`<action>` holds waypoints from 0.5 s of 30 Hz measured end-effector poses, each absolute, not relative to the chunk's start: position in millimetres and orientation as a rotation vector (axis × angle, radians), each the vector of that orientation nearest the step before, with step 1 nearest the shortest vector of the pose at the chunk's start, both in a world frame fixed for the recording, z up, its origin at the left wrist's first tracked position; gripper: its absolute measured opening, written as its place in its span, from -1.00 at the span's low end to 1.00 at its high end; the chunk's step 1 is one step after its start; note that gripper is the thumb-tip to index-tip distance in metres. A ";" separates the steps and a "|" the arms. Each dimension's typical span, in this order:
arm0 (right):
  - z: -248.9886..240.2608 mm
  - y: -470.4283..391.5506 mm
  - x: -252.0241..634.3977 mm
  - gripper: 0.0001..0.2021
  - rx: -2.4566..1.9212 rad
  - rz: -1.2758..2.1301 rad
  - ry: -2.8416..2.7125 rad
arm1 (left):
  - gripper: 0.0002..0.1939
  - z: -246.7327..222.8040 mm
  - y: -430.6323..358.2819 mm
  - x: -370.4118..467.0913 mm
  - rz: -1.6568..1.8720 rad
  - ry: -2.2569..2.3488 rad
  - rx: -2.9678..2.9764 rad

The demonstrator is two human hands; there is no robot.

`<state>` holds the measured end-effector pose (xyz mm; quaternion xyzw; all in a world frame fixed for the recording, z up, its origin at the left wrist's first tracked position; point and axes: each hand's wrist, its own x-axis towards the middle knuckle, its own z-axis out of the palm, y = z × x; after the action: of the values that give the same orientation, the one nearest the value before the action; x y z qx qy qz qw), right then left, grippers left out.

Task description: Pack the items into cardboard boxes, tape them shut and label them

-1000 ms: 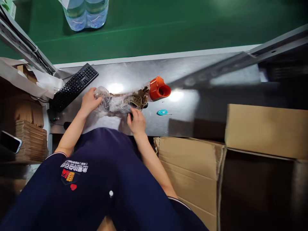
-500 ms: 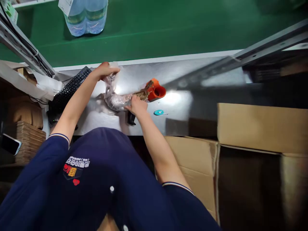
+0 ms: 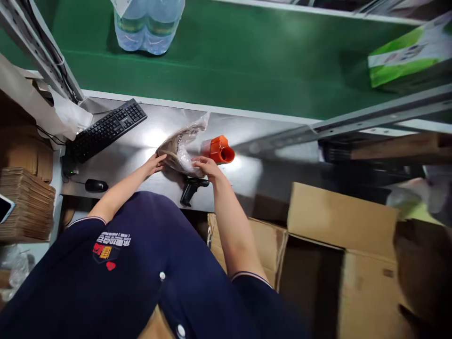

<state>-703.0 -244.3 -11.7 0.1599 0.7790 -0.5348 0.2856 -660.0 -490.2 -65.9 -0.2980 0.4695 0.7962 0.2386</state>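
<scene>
A brown package (image 3: 168,148), partly covered in clear bubble wrap (image 3: 185,151), lies on the metal worktop, its loose upper corner standing up. My left hand (image 3: 155,165) grips its lower left end with the fingertips. At the right edge my right hand (image 3: 206,167) pinches the bubble wrap between thumb and fingers. What lies inside the wrapping cannot be made out. Just beyond my right fingers is an orange tape dispenser (image 3: 219,149) with a roll of clear tape. A black handheld scanner (image 3: 190,190) rests on the worktop below the package.
On the left are a black keyboard (image 3: 109,129), a mouse (image 3: 96,185) and stacked flat cardboard (image 3: 26,205). Bottled water (image 3: 146,28) and a green-white pack (image 3: 406,56) stand on the green surface behind. An open carton (image 3: 342,216) is at the right, near a metal post (image 3: 384,110).
My left hand has come down from the wrap's upper end to its lower left. The package has turned, brown side leftward, away from the tape dispenser. The scanner shows more fully; the view has shifted.
</scene>
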 end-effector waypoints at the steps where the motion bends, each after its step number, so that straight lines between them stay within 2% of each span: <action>1: -9.4 -245.9 -702.1 -0.61 0.431 -1.435 2.053 | -0.49 -68.5 -487.5 -659.8 2.189 1.252 -0.830; 3: -3.9 -248.0 -701.9 -0.63 0.440 -1.457 1.986 | -0.67 -69.7 -485.8 -663.6 2.241 1.201 -0.860; 5: 3.0 -249.3 -703.8 -0.66 0.449 -1.500 1.919 | -0.73 -66.1 -486.9 -670.6 2.288 1.145 -0.892; 11: 27.0 -258.7 -715.1 -0.59 0.454 -1.665 1.802 | -0.79 -27.0 -491.8 -701.2 2.506 0.874 -0.852; 15: 43.8 -268.2 -719.4 -0.49 0.417 -1.737 1.766 | -0.69 10.6 -494.7 -716.2 2.572 0.824 -0.732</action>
<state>-719.4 -268.2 43.8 0.1578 0.6685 -0.6575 0.3096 -716.2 -494.7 10.6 -0.2579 0.2902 0.9056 0.1710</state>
